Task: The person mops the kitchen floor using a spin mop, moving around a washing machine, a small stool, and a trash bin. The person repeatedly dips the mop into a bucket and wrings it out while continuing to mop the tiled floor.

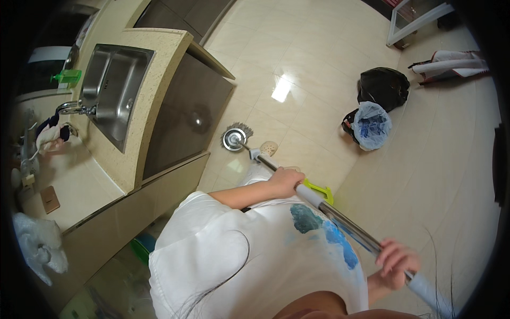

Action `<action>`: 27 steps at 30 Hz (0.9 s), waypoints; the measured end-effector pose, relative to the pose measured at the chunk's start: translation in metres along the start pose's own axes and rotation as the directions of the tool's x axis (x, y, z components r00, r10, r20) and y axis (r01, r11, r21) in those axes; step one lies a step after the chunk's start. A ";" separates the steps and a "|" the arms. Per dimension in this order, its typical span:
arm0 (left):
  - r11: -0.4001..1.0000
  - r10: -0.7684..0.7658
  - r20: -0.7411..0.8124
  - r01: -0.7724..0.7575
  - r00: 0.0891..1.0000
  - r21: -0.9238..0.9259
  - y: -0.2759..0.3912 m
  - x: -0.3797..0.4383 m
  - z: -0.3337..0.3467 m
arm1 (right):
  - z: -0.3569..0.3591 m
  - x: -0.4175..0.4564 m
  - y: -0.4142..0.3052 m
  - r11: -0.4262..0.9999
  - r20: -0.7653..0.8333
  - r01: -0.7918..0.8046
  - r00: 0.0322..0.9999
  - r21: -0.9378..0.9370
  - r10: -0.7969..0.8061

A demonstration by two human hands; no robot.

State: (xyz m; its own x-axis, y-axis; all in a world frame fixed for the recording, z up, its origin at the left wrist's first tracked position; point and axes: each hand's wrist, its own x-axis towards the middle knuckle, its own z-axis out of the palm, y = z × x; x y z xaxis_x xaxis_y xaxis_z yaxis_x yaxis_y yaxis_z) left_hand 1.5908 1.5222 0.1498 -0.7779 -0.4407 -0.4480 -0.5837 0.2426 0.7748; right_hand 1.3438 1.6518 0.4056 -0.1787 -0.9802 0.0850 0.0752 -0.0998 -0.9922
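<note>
A spin mop slants across the view, its metal pole (350,226) running from lower right to upper left. Its round head (235,139), with a steel disc and grey fringe, rests on the tiled floor beside the cabinet. My left hand (286,182) is wrapped around the middle of the pole, just above a pale grey sleeve. Higher up, near its top grip, my right hand (398,263) holds the pole, slightly blurred. A lime-green plastic piece (320,192) shows beside the pole, partly hidden. One perforated beige clog (269,148) is visible near the mop head.
At left, a stone counter (159,107) holds a steel sink (119,87), with a cabinet door (185,115) below. A lined bin (372,127) and a black bag (383,88) stand by the right wall. Glossy tiles (303,52) stretch ahead towards a white-framed object (418,24).
</note>
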 end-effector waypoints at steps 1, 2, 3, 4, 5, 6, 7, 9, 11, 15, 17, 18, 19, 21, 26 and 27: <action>0.997 -0.070 -0.024 0.070 0.997 -0.014 -0.012 -0.006 -0.004 | 0.011 0.013 0.012 0.999 0.011 -0.050 0.999 -0.002 0.050; 0.991 -0.130 -0.054 0.129 0.990 -0.028 -0.023 -0.011 -0.009 | 0.024 0.025 0.025 0.995 0.017 -0.097 0.995 0.002 0.097; 0.976 -0.219 -0.052 0.217 0.974 -0.032 -0.032 -0.013 -0.012 | 0.033 0.038 0.033 0.988 0.014 -0.150 0.989 -0.025 0.150; 0.981 -0.192 -0.122 0.189 0.974 -0.029 -0.039 -0.011 -0.015 | 0.038 0.050 0.035 0.991 0.024 -0.128 0.992 0.034 0.128; 0.981 -0.192 -0.159 0.192 0.968 -0.016 -0.044 -0.006 -0.017 | 0.042 0.061 0.036 0.991 0.023 -0.116 0.993 0.061 0.115; 0.981 -0.193 -0.190 0.195 0.963 -0.009 -0.047 0.000 -0.018 | 0.045 0.069 0.035 0.990 0.022 -0.125 0.992 0.070 0.124; 0.987 -0.154 -0.214 0.158 0.965 0.004 -0.049 0.012 -0.022 | 0.046 0.075 0.029 0.994 0.018 -0.110 0.994 0.026 0.109; 0.997 -0.071 -0.315 0.059 0.947 -0.048 -0.050 0.044 -0.033 | 0.050 0.085 0.024 0.999 0.000 -0.032 0.999 -0.019 0.032; 1.000 -0.003 -0.399 0.000 0.917 -0.006 -0.051 0.079 -0.054 | 0.058 0.095 0.023 0.995 0.000 0.083 0.997 -0.047 -0.083; 0.998 0.034 -0.508 -0.007 0.861 0.055 -0.065 0.120 -0.124 | 0.090 0.115 0.042 0.937 0.067 0.117 0.993 -0.330 -0.100; 0.997 0.077 -0.609 -0.057 0.789 0.053 -0.062 0.123 -0.142 | 0.095 0.116 0.037 0.907 0.181 0.266 0.960 -0.327 -0.216; 0.992 0.112 -0.663 -0.122 0.740 0.032 -0.055 0.120 -0.143 | 0.094 0.111 0.033 0.890 0.231 0.302 0.945 -0.343 -0.231; 0.984 0.131 -0.699 -0.179 0.704 0.004 -0.046 0.113 -0.138 | 0.088 0.104 0.022 0.878 0.236 0.340 0.933 -0.337 -0.271; 0.982 0.178 -0.692 -0.176 0.700 0.074 -0.028 0.102 -0.129 | 0.072 0.082 0.004 0.870 0.179 0.287 0.956 -0.402 -0.233; 0.974 0.225 -0.403 -0.201 0.887 0.102 0.005 0.059 -0.112 | 0.047 0.033 -0.031 0.902 -0.120 0.210 0.955 -0.376 -0.273; 0.973 0.230 -0.344 -0.207 0.910 0.103 0.007 0.046 -0.107 | 0.044 0.035 -0.039 0.912 -0.044 0.230 0.965 -0.340 -0.260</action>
State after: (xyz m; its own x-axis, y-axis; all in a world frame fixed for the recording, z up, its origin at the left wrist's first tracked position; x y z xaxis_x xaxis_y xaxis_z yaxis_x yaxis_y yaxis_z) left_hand 1.5757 1.4107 0.1824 -0.7624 -0.6426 -0.0759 -0.4307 0.4164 0.8007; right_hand 1.3778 1.6137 0.4516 -0.2356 -0.9119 0.3362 -0.3058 -0.2588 -0.9162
